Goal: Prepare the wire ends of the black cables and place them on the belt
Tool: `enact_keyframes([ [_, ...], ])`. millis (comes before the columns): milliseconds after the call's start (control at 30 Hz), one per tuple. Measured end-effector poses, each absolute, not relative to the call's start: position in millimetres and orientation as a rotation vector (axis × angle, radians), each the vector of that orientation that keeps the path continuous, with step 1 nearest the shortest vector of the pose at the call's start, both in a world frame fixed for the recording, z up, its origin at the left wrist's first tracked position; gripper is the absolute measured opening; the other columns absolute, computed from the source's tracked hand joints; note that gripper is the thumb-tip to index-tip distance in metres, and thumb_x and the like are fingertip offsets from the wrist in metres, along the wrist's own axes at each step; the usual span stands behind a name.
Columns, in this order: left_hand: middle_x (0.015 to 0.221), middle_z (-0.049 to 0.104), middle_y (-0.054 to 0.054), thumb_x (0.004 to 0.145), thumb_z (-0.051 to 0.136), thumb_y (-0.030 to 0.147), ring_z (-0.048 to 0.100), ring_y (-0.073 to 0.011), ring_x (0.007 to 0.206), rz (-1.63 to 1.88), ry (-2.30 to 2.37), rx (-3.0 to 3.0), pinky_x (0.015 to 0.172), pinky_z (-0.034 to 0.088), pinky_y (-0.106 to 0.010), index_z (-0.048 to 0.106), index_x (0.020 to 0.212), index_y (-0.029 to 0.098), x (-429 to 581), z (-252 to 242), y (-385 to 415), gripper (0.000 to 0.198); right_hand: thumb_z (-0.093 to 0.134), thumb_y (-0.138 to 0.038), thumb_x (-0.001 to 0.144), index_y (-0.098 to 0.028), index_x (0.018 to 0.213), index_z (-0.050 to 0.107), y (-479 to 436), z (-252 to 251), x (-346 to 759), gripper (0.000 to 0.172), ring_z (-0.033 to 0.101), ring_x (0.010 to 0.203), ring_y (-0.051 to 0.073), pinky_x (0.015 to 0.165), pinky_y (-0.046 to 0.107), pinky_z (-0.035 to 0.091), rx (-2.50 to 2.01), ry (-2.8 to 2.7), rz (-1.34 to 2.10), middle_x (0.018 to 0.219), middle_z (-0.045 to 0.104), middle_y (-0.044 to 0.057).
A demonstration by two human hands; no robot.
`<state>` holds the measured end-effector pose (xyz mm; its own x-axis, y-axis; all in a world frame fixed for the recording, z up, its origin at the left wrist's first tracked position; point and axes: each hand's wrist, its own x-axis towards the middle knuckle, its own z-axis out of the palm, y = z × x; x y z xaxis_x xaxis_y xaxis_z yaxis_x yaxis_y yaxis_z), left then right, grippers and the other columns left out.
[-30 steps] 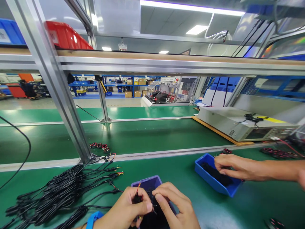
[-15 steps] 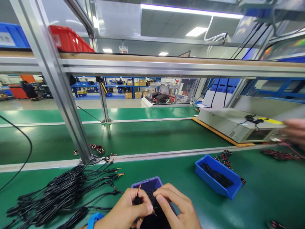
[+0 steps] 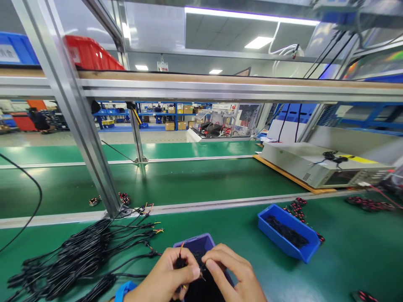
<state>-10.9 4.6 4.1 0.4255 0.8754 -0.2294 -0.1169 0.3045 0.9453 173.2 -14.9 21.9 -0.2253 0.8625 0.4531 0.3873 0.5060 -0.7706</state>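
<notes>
At the bottom centre my left hand [image 3: 163, 279] is closed in a pinch on a small black part with red and yellow wire ends [image 3: 180, 261]. My right hand [image 3: 231, 274] is beside it, fingers curled and touching the same part from the right. Both hands hover over a purple tray [image 3: 192, 244] holding dark small pieces. A blue band is on my left wrist.
A bundle of black cables [image 3: 75, 256] with stripped ends lies left on the green mat. A blue bin [image 3: 288, 231] of black parts sits right, small red-black motors [image 3: 297, 205] behind it. A grey instrument box [image 3: 317, 165] stands far right. An aluminium post [image 3: 82, 126] rises at left.
Another person's hand that reached into the blue bin has pulled away to the right and left the view. The small motors on the belt have drifted left. My hands stay almost still.
</notes>
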Motion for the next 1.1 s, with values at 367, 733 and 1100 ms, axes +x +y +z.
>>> enact_keyframes([
  [367, 0.042, 0.037, 0.012, 0.069, 0.076, 0.05, 0.03, -0.0059, 0.034, 0.825, 0.838, 1.026, 0.034, 0.017, -0.017, 0.055, 0.073, 0.02, -10.8, -3.2, 8.4, 0.037, 0.059, -0.019, 0.087, -0.024, 0.089, 0.075, -12.0, 16.6, 169.5, 0.017, 0.066, 0.067, 0.018, 0.062, 0.023, 0.052, -1.0, -1.867, 0.668, 0.078, 0.07, 0.004],
  [733, 0.059, 0.048, 0.008, 0.067, 0.082, 0.046, 0.04, -0.0041, 0.038, 0.9, 0.667, 0.956, 0.034, 0.02, -0.015, 0.052, 0.078, 0.019, -10.9, -9.9, 8.3, 0.042, 0.057, -0.012, 0.083, -0.021, 0.096, 0.07, -4.9, 7.5, 172.3, 0.021, 0.066, 0.068, 0.015, 0.063, 0.02, 0.052, -0.987, -1.892, 0.678, 0.083, 0.07, 0.003],
  [1100, 0.061, 0.062, 0.002, 0.059, 0.081, 0.046, 0.041, -0.004, 0.034, 0.863, 0.756, 0.854, 0.032, 0.019, -0.016, 0.05, 0.074, 0.019, -6.5, -3.2, 8.6, 0.043, 0.055, -0.012, 0.084, -0.022, 0.114, 0.064, -4.0, 17.3, 186.5, 0.033, 0.067, 0.074, 0.017, 0.069, 0.024, 0.053, -0.991, -2.019, 0.581, 0.087, 0.073, 0.002],
])
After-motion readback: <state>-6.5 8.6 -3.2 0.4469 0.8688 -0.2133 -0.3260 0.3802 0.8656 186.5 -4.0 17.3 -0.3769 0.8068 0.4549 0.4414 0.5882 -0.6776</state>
